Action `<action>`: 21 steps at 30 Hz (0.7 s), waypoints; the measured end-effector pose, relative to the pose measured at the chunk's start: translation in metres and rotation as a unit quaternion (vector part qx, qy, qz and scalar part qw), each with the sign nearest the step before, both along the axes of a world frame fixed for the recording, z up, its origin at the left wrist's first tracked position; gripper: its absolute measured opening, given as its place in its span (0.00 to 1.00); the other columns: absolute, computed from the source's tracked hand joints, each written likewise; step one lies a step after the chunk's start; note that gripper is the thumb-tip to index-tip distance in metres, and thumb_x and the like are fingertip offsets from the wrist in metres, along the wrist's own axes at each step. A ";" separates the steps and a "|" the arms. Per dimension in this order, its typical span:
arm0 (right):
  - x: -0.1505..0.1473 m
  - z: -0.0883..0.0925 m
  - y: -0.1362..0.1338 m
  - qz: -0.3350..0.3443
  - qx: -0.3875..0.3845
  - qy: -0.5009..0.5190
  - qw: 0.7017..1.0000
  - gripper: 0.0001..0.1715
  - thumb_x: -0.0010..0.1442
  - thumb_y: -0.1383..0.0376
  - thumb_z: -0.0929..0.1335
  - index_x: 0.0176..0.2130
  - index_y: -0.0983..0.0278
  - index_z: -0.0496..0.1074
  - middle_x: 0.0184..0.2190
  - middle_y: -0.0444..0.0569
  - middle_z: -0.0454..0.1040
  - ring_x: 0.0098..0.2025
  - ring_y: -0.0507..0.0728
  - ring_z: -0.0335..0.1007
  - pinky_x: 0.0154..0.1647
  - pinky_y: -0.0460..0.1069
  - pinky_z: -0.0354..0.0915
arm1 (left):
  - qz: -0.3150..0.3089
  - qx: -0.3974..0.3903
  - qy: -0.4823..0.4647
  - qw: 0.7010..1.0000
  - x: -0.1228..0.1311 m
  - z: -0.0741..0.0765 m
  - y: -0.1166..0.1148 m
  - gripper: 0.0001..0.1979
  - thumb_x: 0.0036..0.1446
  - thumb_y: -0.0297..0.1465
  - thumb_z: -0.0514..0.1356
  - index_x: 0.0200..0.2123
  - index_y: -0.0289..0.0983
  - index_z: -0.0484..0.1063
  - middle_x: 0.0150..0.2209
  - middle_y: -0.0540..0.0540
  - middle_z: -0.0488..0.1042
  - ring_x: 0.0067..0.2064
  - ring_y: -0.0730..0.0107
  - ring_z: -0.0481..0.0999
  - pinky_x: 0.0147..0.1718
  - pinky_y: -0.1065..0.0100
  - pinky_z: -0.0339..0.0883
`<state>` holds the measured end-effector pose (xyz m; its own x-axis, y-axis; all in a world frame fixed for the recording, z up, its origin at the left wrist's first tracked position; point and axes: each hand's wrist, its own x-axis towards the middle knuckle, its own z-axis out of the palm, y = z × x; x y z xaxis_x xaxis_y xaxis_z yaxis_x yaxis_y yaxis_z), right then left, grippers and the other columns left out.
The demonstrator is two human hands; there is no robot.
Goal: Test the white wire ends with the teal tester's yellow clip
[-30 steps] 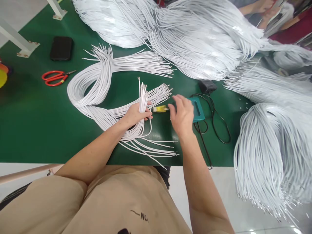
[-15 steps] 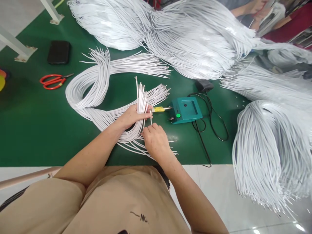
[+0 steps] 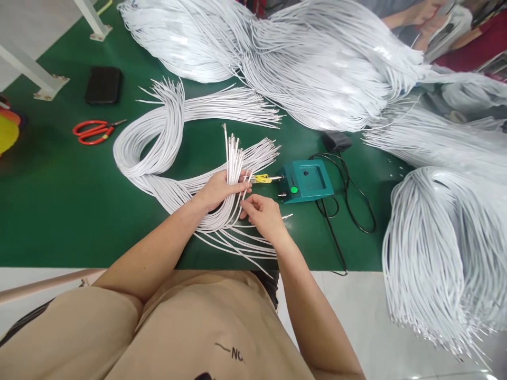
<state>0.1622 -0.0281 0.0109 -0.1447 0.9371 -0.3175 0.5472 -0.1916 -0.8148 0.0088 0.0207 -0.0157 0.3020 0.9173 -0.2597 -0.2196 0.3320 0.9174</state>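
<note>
My left hand (image 3: 218, 189) is closed round a bunch of white cables (image 3: 233, 158) whose stripped ends point up and away from me. My right hand (image 3: 264, 213) sits just right of it, thumb and fingers pinched on a single white cable at the bunch's edge. A small teal box device (image 3: 308, 180) with a green button stands to the right, and a yellow-handled probe (image 3: 262, 179) sticks out of its left side toward my hands. More loose white cables fan out under my right wrist.
A looped white cable bundle (image 3: 158, 132) lies on the green table (image 3: 59, 200). Huge cable heaps fill the far side (image 3: 317, 58) and hang off the right (image 3: 439, 248). Red scissors (image 3: 95, 129), a black case (image 3: 103, 84) and a black cord (image 3: 352, 195) lie about. Another person's hands (image 3: 428, 18) are far right.
My right hand left the teal box, dropped to the loose cables near the table edge, then came up beside my left hand and pinched one cable. The left hand kept its grip.
</note>
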 end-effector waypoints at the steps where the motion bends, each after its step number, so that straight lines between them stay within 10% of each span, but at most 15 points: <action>1: 0.001 0.000 0.000 0.000 -0.002 0.004 1.000 0.14 0.61 0.60 0.66 0.25 0.61 0.70 0.23 0.42 0.78 0.23 0.50 0.67 0.33 0.47 0.63 | 0.009 0.001 0.000 1.000 0.001 0.001 0.000 0.26 0.43 0.35 0.73 0.46 0.31 0.75 0.36 0.46 0.77 0.36 0.70 0.77 0.39 0.66 0.70; 8: 0.006 0.008 0.027 -0.142 0.098 0.046 0.984 0.17 0.55 0.51 0.69 0.36 0.60 0.75 0.26 0.42 0.77 0.28 0.53 0.70 0.32 0.48 0.66 | 0.013 0.076 0.065 0.995 0.001 0.002 -0.001 0.16 0.44 0.35 0.71 0.34 0.33 0.73 0.30 0.50 0.75 0.31 0.73 0.73 0.34 0.69 0.66; 21: -0.002 0.001 0.039 -0.196 0.009 0.318 0.928 0.11 0.47 0.60 0.73 0.29 0.65 0.75 0.20 0.40 0.68 0.21 0.47 0.56 0.24 0.45 0.56 | -0.019 0.098 0.108 0.989 0.001 0.007 -0.002 0.12 0.47 0.31 0.68 0.31 0.34 0.69 0.29 0.51 0.74 0.32 0.73 0.74 0.36 0.68 0.66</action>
<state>0.1600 0.0110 0.0123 0.0549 0.9620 -0.2676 -0.1546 -0.2566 -0.9541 0.0103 0.0191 -0.0092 0.2944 0.9452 -0.1412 -0.0017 0.1483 0.9889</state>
